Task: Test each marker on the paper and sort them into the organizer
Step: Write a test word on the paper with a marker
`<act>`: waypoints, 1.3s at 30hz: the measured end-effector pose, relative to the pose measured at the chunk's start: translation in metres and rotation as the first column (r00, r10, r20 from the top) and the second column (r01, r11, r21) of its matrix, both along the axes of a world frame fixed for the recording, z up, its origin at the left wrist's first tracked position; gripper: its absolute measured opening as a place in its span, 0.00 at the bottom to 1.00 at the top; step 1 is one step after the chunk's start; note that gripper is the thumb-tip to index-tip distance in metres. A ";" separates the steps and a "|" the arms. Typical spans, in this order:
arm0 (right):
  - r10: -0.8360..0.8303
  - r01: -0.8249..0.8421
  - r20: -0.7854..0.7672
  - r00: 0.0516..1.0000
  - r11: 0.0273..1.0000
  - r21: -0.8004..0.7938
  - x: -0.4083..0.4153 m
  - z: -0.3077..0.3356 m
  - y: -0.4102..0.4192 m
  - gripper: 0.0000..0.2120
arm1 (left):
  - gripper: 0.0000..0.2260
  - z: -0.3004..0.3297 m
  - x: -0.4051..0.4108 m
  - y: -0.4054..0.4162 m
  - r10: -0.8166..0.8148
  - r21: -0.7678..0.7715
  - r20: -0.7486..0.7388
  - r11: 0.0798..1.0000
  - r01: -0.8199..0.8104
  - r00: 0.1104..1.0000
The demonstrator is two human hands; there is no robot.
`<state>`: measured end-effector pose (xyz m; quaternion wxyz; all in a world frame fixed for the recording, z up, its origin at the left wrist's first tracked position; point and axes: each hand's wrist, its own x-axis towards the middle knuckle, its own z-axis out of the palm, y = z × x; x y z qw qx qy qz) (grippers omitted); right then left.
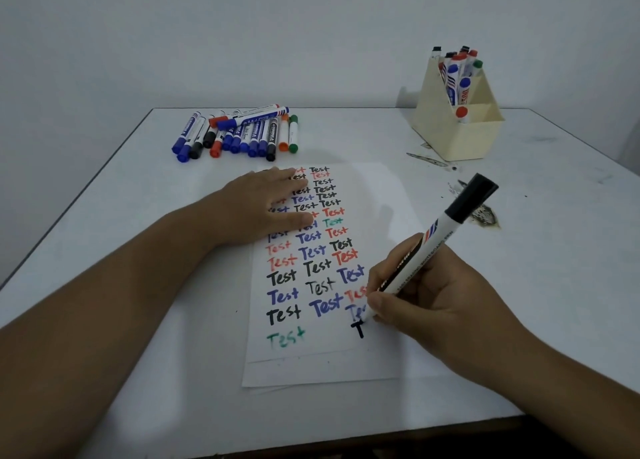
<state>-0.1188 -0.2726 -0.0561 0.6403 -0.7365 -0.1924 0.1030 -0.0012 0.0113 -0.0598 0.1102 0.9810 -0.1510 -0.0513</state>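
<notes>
A white paper [375, 195] lies in front of me, covered with several "Test" words in black, blue, red and green. My left hand [263, 205] rests flat on its upper left part with straight fingers. My right hand [426, 296] grips a black whiteboard marker [450, 223], its cap stuck on the back end. The tip touches the paper at a fresh black "T" [359, 328] near the lower right. A pile of several capped markers [239, 131] lies at the far left. A cream organizer [460, 133] at the far right holds several markers.
The white table [138, 250] ends in a near edge at the bottom right. Dark stains and scuffs [485, 214] mark the surface between the paper and the organizer. A plain wall stands behind the table.
</notes>
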 end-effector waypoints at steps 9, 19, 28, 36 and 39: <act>0.025 -0.025 0.026 0.999 1.000 0.012 -0.002 -0.002 -0.002 0.10 | 0.40 -0.003 0.004 0.003 0.000 0.001 -0.005 1.000 0.000 1.000; 0.012 -0.013 0.058 0.998 1.000 0.014 -0.001 -0.004 -0.005 0.09 | 0.39 -0.001 0.001 0.001 -0.002 -0.001 -0.005 1.000 0.002 1.000; 0.027 -0.027 0.065 0.998 1.000 0.005 -0.001 -0.003 -0.006 0.11 | 0.38 -0.003 0.002 0.004 -0.001 -0.012 -0.001 1.000 0.001 1.000; -0.032 0.031 0.096 0.995 0.999 0.011 0.001 -0.006 -0.006 0.08 | 0.39 -0.003 0.002 0.003 -0.004 -0.002 -0.001 1.000 0.004 1.000; -0.011 0.011 0.084 0.996 1.000 0.000 0.001 -0.005 -0.007 0.08 | 0.38 -0.001 0.001 0.002 -0.007 -0.004 -0.004 1.000 0.007 1.000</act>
